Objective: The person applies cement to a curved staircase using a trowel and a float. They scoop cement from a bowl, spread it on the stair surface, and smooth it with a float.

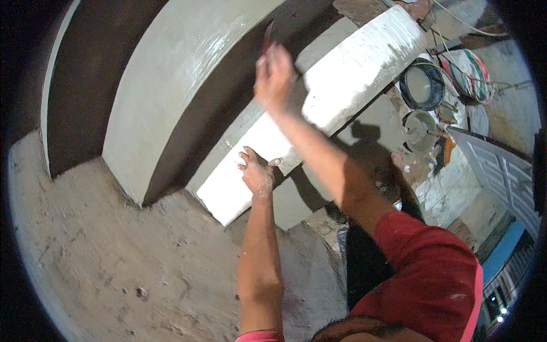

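My left hand (257, 175) rests with its fingers spread on a long white slab-like strip (364, 65). The strip lies along a step below a curved grey riser. Farther forward, my right hand (274, 74) is closed round a thin hand tool (268, 35) with a reddish part. Motion blurs the tool and it is seen nearly edge-on, so its exact kind is unclear. It points up toward the dark riser (228, 94) of a curved step. Above that riser, the smooth grey tread (171, 74) shines wet in places.
A rough plastered wall (114, 262) fills the lower left. At the right stand a black bucket (421, 85) with grey contents and a second pail (419, 130). Near them are a striped sack (468, 74), cables and a pale panelled door (496, 171). My bare foot (397, 159) shows below.
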Action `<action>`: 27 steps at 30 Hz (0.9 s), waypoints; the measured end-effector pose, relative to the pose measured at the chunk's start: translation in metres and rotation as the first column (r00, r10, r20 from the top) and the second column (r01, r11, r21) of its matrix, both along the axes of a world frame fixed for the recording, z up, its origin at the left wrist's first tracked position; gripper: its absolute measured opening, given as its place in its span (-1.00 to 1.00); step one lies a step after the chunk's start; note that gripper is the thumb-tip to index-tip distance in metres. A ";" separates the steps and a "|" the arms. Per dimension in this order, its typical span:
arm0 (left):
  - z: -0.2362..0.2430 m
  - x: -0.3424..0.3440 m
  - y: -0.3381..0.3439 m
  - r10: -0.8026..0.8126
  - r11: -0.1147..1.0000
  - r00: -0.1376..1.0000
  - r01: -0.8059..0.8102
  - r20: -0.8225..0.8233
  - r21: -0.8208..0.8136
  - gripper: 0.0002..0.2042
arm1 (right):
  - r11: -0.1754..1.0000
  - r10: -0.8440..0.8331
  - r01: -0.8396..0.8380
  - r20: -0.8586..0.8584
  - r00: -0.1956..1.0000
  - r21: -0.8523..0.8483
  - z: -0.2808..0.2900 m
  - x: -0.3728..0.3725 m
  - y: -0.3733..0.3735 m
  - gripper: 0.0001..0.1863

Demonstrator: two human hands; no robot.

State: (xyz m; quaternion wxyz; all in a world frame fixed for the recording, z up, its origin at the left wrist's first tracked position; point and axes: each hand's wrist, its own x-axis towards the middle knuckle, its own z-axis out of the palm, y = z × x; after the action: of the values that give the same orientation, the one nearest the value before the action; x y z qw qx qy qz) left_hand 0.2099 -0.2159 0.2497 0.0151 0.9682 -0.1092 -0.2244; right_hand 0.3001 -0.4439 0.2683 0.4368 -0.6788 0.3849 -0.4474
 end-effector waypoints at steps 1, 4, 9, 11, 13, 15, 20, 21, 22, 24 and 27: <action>-0.008 0.003 0.004 0.026 0.999 1.000 -0.026 -0.005 -0.023 0.05 | 0.999 0.049 -0.048 0.018 0.999 -0.006 0.001 0.000 0.040 -0.43; -0.018 0.012 0.018 0.282 0.920 0.909 -0.346 -0.307 -0.181 0.01 | 0.935 0.243 -0.274 0.156 0.957 0.223 0.017 -0.013 0.127 -0.35; -0.002 0.003 -0.009 0.021 0.999 0.998 -0.019 -0.065 0.031 0.05 | 0.995 0.100 -0.100 -0.012 0.995 -0.026 0.026 -0.071 0.042 -0.58; 0.015 0.004 -0.025 0.054 0.995 0.993 -0.045 -0.106 0.087 0.11 | 0.974 -0.100 0.131 -0.169 0.981 0.183 0.021 -0.073 -0.055 -0.67; 0.032 0.007 -0.036 0.056 0.994 0.991 -0.045 -0.120 0.100 0.12 | 0.950 -0.313 0.312 -0.047 0.949 -0.018 0.014 -0.062 -0.140 -0.60; 0.042 0.007 -0.042 0.041 0.993 0.991 -0.026 -0.129 0.119 0.12 | 0.941 -0.333 0.327 -0.058 0.941 -0.085 0.005 -0.046 -0.176 -0.51; 0.008 0.004 -0.019 0.002 0.989 0.995 0.012 -0.097 0.146 0.06 | 0.979 -0.094 0.100 0.040 0.995 -0.176 0.006 -0.017 -0.043 -0.56; -0.009 0.002 -0.011 -0.054 0.989 0.998 0.057 -0.026 0.140 0.04 | 0.988 -0.003 -0.006 -0.055 0.999 -0.153 0.011 -0.021 0.001 -0.54; -0.024 0.002 0.003 0.124 0.992 0.981 -0.122 -0.148 0.018 -0.02 | 0.965 0.076 -0.091 -0.070 0.995 -0.247 0.016 -0.027 0.046 -0.50; -0.049 0.006 0.026 0.332 0.902 0.894 -0.394 -0.299 -0.175 -0.08 | 0.965 0.259 -0.250 0.180 0.949 -0.073 0.030 -0.027 0.122 -0.29; -0.056 0.014 0.027 0.129 0.982 0.947 -0.164 -0.295 -0.096 -0.06 | 0.882 0.468 -0.466 0.224 0.855 -0.063 0.029 -0.051 0.135 -0.23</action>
State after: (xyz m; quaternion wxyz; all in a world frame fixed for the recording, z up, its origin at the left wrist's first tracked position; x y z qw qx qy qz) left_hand 0.2238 -0.1891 0.1935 0.1054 0.9281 -0.0468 -0.3541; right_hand 0.2493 -0.3093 0.2971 0.5720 -0.6961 0.1533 -0.4059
